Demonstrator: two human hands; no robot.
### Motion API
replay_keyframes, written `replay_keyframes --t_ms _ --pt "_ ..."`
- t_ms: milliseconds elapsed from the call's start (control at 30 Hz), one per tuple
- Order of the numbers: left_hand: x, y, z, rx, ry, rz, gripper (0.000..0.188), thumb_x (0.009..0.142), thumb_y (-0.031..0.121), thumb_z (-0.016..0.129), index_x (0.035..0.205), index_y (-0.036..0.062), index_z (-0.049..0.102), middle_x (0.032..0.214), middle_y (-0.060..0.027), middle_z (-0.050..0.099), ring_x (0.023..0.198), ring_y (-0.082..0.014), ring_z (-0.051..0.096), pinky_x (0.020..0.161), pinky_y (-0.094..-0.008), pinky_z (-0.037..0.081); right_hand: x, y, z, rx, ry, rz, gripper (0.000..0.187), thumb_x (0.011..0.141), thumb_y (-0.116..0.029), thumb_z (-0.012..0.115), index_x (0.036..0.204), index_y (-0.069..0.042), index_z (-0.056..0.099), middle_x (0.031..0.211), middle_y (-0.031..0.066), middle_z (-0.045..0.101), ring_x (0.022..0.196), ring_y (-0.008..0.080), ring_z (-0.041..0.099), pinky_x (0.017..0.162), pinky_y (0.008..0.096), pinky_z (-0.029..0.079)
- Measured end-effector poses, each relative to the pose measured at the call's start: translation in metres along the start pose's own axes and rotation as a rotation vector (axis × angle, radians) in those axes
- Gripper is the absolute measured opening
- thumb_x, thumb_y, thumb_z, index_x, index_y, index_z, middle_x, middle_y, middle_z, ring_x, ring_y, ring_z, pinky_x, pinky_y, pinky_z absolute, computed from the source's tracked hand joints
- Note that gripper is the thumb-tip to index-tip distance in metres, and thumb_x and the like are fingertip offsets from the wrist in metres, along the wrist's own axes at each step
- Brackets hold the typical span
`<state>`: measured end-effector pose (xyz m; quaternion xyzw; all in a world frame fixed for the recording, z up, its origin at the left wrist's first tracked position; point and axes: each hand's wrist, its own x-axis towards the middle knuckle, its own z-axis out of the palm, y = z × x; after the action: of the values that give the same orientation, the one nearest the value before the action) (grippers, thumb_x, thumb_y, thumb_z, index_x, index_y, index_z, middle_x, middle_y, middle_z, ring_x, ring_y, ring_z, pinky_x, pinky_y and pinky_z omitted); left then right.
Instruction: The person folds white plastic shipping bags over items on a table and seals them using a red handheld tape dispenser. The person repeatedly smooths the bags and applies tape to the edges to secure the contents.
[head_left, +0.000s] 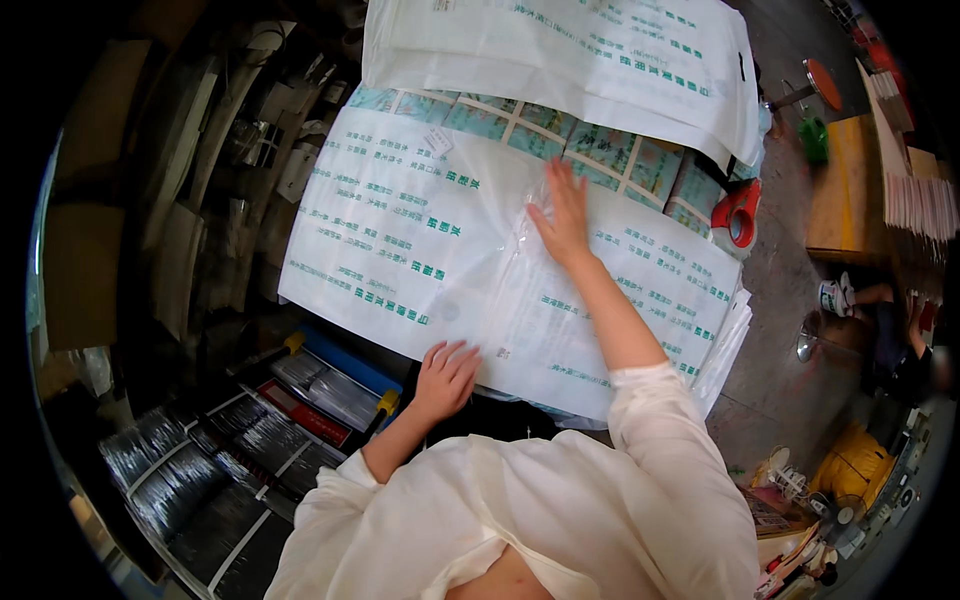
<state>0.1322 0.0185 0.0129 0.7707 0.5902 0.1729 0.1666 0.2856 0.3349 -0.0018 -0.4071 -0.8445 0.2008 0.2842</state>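
A wide white plastic bag (385, 235) with green print lies spread out flat in front of me. A long crease and a shiny clear strip run down its middle. My right hand (565, 220) rests on the bag beside this strip near its far edge, fingers stretched out. At the near edge, left of the middle, my left hand (447, 382) touches the bag with its fingers spread. Beyond the edge shows a row of green-wrapped packs (600, 145) with pale bands. Another printed white bag (560, 70) covers the far side.
A red tape dispenser (738, 212) sits at the right edge of the packs. To the left are dark shelves (220, 160) and black plastic-wrapped bundles (170, 480). On the right stand a wooden box (845, 190) and a round red stool (822, 84); another person (890, 340) is partly visible.
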Motion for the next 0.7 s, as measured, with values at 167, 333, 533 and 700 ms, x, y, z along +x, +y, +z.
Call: replay_keyframes --t_ms 167,333,533,700 --pt "0.116 0.037 -0.001 0.036 0.175 -0.364 0.068 0.084 0.032 0.066 0.142 0.0085 0.041 0.153 -0.0212 0.025 0.142 -0.0435 0.017 0.113 -0.0608 0.012 -0.103 -0.03 -0.058 -0.087 0.281 0.229 0.06 0.088 -0.017 0.063 0.143 -0.008 0.042 0.153 0.0171 0.029 0.144 0.0339 0.023 0.115 0.0552 0.011" --pt "0.138 0.008 0.033 0.151 0.128 -0.317 0.076 0.082 0.048 0.062 0.146 0.0164 0.038 0.155 -0.0184 0.023 0.143 -0.0449 0.013 0.111 -0.0667 0.006 -0.228 -0.046 -0.105 -0.453 -0.124 0.466 0.063 0.086 -0.029 0.065 0.144 -0.018 0.043 0.156 0.0185 0.02 0.145 0.0364 0.015 0.114 0.0588 0.003" --pt "0.118 -0.105 -0.026 0.291 0.059 -0.34 0.075 0.085 0.054 0.056 0.149 0.0222 0.033 0.157 -0.0151 0.02 0.145 -0.0398 0.011 0.112 -0.0652 0.004 -0.264 -0.054 -0.116 -0.472 -0.129 0.616 0.066 0.084 -0.036 0.067 0.145 -0.025 0.042 0.157 0.0166 0.018 0.146 0.037 0.013 0.113 0.0608 0.005" --pt "0.091 -0.223 -0.07 0.42 0.001 -0.322 0.076 0.087 0.053 0.054 0.151 0.0221 0.029 0.159 -0.0133 0.016 0.147 -0.0373 0.008 0.113 -0.0627 0.001 -0.233 -0.075 -0.084 -0.49 -0.235 0.553 0.065 0.086 -0.045 0.063 0.145 -0.032 0.041 0.157 0.0153 0.019 0.146 0.0376 0.012 0.111 0.064 0.007"
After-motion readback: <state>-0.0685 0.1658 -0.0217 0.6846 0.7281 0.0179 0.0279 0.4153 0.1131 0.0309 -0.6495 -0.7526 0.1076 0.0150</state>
